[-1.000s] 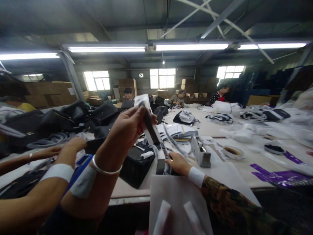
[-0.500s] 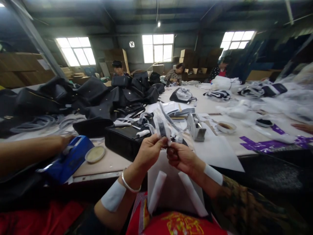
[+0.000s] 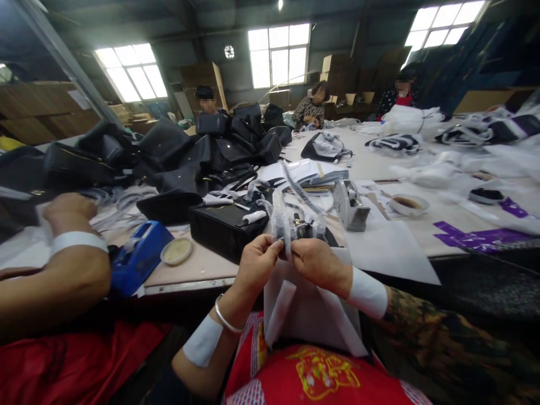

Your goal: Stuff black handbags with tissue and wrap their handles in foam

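A strap wrapped in clear plastic film (image 3: 278, 216) stands up between my hands, above my lap. My left hand (image 3: 258, 260) pinches it low down with thumb and fingers. My right hand (image 3: 317, 263), back turned up, closes on the wrapped strap from the other side, its fingertips partly hidden. Beyond the hands lies a black bag (image 3: 221, 229) with white-wrapped pieces on top. Below them a white foam sheet (image 3: 312, 309) leans between my lap and the table edge, its sides folded inward.
A grey tape dispenser (image 3: 352, 209) and a tape roll (image 3: 408, 203) sit to the right, a blue tape dispenser (image 3: 143, 256) to the left. Black bags (image 3: 181, 149) pile up behind. A co-worker's arm (image 3: 71, 270) reaches in from the left; other people sit across the table.
My right hand has turned from a fingertip pinch to back-up, closing round the strap. The wrapped strap's top has shifted. The co-worker's arm at left now bends upward. My view has tilted.
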Motion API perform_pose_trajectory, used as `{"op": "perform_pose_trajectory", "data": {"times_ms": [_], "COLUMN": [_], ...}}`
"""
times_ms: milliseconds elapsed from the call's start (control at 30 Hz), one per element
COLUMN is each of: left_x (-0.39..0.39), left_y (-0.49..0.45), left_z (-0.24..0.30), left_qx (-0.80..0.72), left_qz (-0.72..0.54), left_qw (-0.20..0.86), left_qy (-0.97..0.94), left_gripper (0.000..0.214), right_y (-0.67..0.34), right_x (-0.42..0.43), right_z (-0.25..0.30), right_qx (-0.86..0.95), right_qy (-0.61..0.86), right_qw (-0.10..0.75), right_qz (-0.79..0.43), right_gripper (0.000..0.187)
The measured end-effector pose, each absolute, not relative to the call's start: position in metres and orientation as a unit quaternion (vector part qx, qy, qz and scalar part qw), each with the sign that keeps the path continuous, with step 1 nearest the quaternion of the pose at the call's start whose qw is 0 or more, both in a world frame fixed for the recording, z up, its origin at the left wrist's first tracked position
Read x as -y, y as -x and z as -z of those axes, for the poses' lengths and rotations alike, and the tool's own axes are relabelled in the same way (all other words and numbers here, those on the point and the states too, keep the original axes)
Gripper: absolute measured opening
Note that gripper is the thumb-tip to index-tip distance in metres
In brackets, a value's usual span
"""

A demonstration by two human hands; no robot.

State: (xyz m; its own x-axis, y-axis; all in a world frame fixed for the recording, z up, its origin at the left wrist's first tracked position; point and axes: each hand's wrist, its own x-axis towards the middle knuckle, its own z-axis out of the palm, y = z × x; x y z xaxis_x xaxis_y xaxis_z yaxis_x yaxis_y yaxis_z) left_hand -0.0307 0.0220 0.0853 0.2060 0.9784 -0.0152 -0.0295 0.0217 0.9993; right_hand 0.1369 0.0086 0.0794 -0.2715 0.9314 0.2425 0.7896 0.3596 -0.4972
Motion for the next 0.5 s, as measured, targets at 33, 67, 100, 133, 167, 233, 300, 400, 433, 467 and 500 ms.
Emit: {"op": "perform_pose_trajectory", "data": {"times_ms": [33, 67, 100, 133, 167, 233, 300, 400, 433, 467, 500], "left_x": [-0.022, -0.022, -0.022, -0.022, -0.022, -0.021, -0.020, -0.017, -0.017, -0.016, -0.016], "left_y": [0.030, 0.030, 0.030, 0.032, 0.033, 0.038, 0.042, 0.044, 0.044, 0.043, 0.042], "left_z": [-0.083, -0.081, -0.079, -0.079, -0.078, -0.079, -0.079, -0.075, -0.073, -0.072, -0.071], "left_qx": [-0.443, -0.445, -0.449, -0.452, -0.455, -0.450, -0.431, -0.405, -0.406, -0.412, -0.420], "left_qz": [-0.453, -0.455, -0.454, -0.446, -0.432, -0.381, -0.327, -0.300, -0.310, -0.325, -0.344], "left_qw": [0.570, 0.580, 0.589, 0.600, 0.612, 0.642, 0.671, 0.702, 0.703, 0.697, 0.687], "left_qy": [-0.523, -0.509, -0.495, -0.486, -0.481, -0.490, -0.507, -0.503, -0.495, -0.488, -0.483], "left_gripper": [0.028, 0.030, 0.033, 0.035, 0.037, 0.039, 0.040, 0.039, 0.038, 0.037, 0.036], "right_y": [-0.137, -0.138, -0.139, -0.140, -0.140, -0.140, -0.140, -0.140, -0.141, -0.142, -0.144], "right_x": [-0.008, -0.007, -0.006, -0.004, -0.003, -0.001, 0.000, 0.001, 0.001, 0.000, 0.000], "right_z": [-0.078, -0.076, -0.075, -0.073, -0.072, -0.070, -0.068, -0.069, -0.070, -0.072, -0.074], "right_qx": [0.792, 0.801, 0.809, 0.816, 0.822, 0.830, 0.837, 0.832, 0.824, 0.809, 0.788], "right_qy": [0.547, 0.543, 0.538, 0.533, 0.529, 0.519, 0.504, 0.488, 0.486, 0.487, 0.493], "right_qw": [0.237, 0.224, 0.214, 0.207, 0.202, 0.202, 0.214, 0.259, 0.284, 0.314, 0.346], "right_qz": [-0.129, -0.116, -0.100, -0.081, -0.061, -0.025, -0.011, -0.046, -0.070, -0.097, -0.127], "right_gripper": [0.022, 0.020, 0.019, 0.019, 0.020, 0.022, 0.023, 0.025, 0.025, 0.023, 0.021]}}
